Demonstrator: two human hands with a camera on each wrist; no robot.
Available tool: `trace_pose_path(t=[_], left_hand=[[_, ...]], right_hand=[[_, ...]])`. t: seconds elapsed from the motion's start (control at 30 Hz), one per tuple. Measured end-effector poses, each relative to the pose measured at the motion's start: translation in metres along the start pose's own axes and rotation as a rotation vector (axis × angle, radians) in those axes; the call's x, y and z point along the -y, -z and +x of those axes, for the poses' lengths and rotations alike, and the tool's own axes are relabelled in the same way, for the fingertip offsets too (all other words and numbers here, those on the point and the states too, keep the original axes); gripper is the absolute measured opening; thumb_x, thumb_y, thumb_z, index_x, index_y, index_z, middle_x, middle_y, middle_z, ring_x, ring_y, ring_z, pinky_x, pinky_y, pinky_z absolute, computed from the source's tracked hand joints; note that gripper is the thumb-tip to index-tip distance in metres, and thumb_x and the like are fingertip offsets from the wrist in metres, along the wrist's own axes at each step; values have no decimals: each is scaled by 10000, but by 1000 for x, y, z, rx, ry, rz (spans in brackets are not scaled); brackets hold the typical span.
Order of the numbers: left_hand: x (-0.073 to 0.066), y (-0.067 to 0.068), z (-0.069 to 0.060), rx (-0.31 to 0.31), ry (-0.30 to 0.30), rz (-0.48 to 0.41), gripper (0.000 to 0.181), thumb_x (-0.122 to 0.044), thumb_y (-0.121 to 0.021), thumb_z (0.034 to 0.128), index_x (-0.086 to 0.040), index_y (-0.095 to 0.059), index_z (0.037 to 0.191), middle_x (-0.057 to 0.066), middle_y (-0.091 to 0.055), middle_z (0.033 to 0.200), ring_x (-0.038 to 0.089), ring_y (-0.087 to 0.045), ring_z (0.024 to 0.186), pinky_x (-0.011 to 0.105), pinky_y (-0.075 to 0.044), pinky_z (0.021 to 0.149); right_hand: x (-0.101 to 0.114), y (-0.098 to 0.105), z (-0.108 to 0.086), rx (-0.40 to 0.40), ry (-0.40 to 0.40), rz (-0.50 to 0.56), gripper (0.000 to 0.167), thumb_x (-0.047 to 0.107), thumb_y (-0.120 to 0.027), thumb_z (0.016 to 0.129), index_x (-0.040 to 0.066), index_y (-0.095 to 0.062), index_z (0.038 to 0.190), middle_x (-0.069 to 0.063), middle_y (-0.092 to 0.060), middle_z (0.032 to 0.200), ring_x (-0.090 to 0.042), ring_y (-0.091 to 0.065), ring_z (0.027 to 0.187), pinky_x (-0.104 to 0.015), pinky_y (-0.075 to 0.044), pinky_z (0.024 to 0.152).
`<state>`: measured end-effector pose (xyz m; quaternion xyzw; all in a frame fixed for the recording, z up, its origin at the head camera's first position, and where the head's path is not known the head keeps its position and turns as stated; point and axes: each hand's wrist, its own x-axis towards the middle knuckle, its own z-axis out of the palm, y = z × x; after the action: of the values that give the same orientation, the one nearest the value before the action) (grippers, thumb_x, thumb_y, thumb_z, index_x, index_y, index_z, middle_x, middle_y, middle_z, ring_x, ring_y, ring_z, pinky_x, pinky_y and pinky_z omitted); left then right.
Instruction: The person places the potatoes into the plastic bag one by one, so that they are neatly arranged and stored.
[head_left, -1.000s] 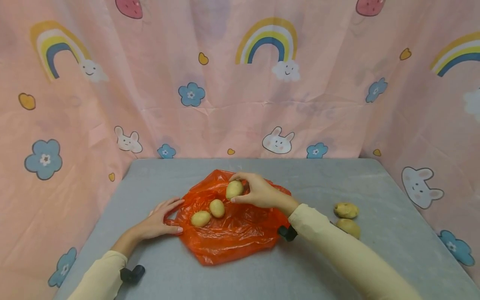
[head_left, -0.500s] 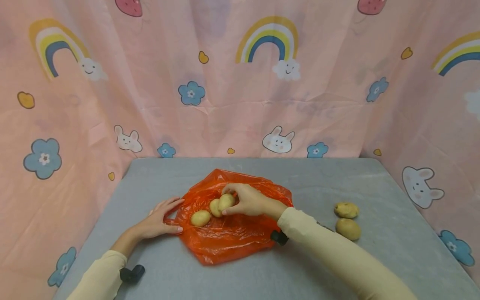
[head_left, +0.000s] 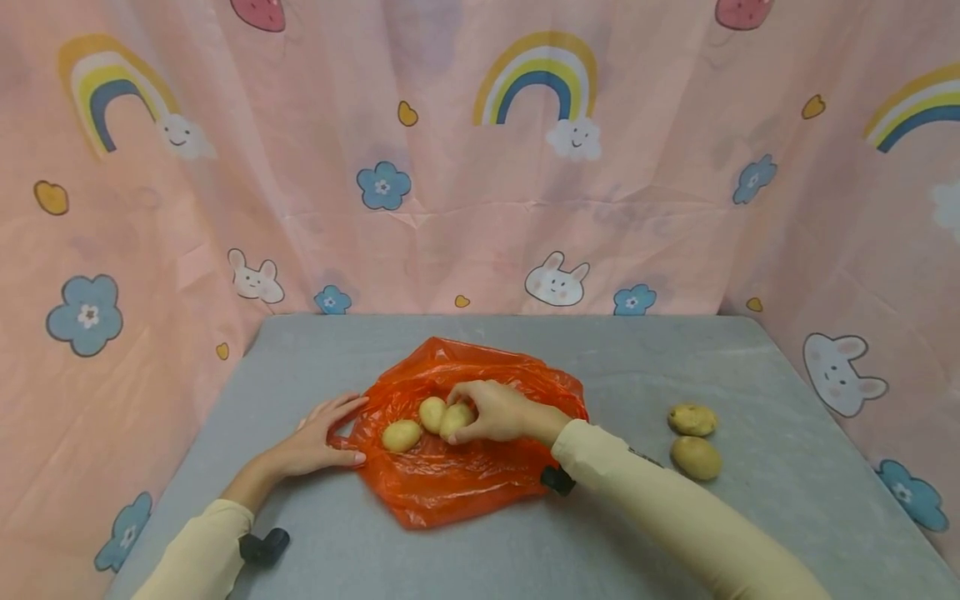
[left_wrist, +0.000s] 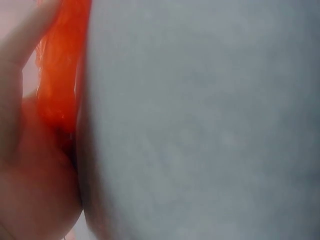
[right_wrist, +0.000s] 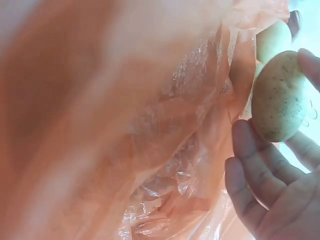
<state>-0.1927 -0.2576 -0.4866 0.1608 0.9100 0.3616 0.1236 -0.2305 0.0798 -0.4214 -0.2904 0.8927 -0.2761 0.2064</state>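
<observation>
My right hand [head_left: 497, 412] grips a yellow potato [head_left: 454, 422] between thumb and fingers, low over the spread orange plastic bag [head_left: 480, 483]. In the right wrist view, dark specks show on the held potato [right_wrist: 281, 97]. Right beside it, on the bag, lies a second potato [head_left: 432, 413], and a third potato [head_left: 401, 436] sits a little to the left. My left hand [head_left: 311, 440] rests on the table at the bag's left edge, thumb and fingers spread apart and touching the plastic. The left wrist view has the orange bag [left_wrist: 60, 75] between thumb and fingers.
Two more potatoes lie on the grey table [head_left: 637, 367] at the right: a spotted potato [head_left: 692, 420] behind and a smoother potato [head_left: 697, 458] in front, close to the right sleeve [head_left: 660, 500]. A pink patterned curtain [head_left: 450, 242] surrounds the table's back and sides.
My right hand has carried its potato left and down, from over the bag's back to beside the potato on the bag. The left hand has stayed in place.
</observation>
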Motion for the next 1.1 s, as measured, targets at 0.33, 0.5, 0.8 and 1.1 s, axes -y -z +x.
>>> trace_pose_path(t=[0.33,0.5,0.8,1.1], left_hand=[[0,0,0,-5,-14,-2,879,-426,-800,817,-182,-397,1560,157,-265,1654,498,-128,1505,806,-71,1091],[0,0,0,-2,-15,-3,878,-425,-798,818,-184,-395,1560,156,-263,1654,497,-132,1504,810,-67,1089],[0,1,0,12,-14,-6,876,-425,-795,826,-190,-387,1565,147,-256,1657,486,-130,1505,805,-70,1092],[0,1,0,12,-4,-9,878,-424,-790,829,-180,-382,1567,155,-245,1660,488,-113,1510,810,-57,1091]], right_hand=[[-2,-4,1,50,-38,-23,426,369,-827,844,166,-651,1175,16,-663,1137,-142,-565,971,-366,-503,919],[-4,-6,0,50,-49,-35,440,363,-825,847,148,-653,1191,12,-663,1135,-138,-566,965,-362,-504,919],[-7,-6,-2,80,-41,20,448,309,-805,873,120,-647,1248,-15,-660,1198,-154,-571,1034,-402,-503,993],[-10,-1,-2,113,-7,61,471,285,-795,885,108,-638,1292,-15,-657,1211,-153,-557,1022,-395,-493,988]])
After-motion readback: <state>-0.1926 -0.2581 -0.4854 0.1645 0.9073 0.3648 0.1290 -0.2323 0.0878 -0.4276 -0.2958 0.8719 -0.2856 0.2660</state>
